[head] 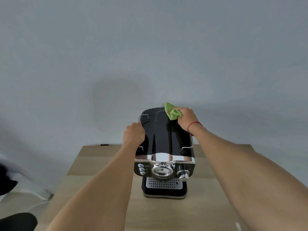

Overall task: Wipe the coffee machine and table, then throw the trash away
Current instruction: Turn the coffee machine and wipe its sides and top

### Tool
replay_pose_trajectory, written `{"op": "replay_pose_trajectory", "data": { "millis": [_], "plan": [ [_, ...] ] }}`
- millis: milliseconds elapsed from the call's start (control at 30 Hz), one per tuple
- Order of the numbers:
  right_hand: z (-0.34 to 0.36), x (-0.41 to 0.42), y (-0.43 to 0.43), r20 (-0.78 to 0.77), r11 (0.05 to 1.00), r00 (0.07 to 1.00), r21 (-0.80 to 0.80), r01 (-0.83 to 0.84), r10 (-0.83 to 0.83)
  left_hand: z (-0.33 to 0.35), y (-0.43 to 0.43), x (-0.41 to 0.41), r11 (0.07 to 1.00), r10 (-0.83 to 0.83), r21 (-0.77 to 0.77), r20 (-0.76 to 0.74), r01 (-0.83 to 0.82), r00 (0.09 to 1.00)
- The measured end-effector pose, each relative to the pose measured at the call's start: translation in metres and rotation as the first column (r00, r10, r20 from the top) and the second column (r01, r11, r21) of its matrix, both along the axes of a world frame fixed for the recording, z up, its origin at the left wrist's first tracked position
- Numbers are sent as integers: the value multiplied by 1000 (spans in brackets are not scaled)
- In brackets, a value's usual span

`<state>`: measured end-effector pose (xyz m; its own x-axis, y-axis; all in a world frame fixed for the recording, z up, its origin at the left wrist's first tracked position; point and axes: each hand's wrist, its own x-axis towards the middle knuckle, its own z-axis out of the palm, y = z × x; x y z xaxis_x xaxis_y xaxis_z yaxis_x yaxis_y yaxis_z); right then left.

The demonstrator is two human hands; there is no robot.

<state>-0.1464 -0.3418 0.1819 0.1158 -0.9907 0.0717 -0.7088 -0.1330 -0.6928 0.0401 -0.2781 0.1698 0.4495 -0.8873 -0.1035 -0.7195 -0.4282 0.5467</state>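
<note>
Cloth (172,112) crumpled in right hand (187,120) atop glossy machine (164,139); left hand (134,135) round chrome rail (143,115).

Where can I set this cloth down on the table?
Bare light wooden table lies left, right and in front of the black and chrome coffee machine. Its top is crowded: left hand, right hand gripping the green cloth.

A grey wall (150,47) fills the background; a white cable (35,206) lies lower left.

coffee machine (164,144) 1 | green cloth (172,112) 1 | table (100,172) 1 | left hand (133,134) + right hand (187,118) 2 | buttons (141,169) 3 | knob (183,174) 1
</note>
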Motion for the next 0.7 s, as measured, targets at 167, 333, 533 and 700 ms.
{"op": "replay_pose_trajectory", "data": {
  "millis": [167,333,533,700],
  "plan": [
    [-3,11,-13,21,1000,1000,-6,9,-8,0,-15,13,1000,-13,-8,-13,12,1000],
    [-4,13,-14,-9,1000,1000,-1,12,-12,4,-13,12,1000,-26,-1,-26,26,999],
    [-3,24,8,-341,997,939,-38,-60,43,12,-2,7,1000,-18,-2,-61,18,998],
    [8,34,61,-470,990,877,-37,-133,100,21,9,5,1000,7,20,-147,-4,989]
  ]
}}
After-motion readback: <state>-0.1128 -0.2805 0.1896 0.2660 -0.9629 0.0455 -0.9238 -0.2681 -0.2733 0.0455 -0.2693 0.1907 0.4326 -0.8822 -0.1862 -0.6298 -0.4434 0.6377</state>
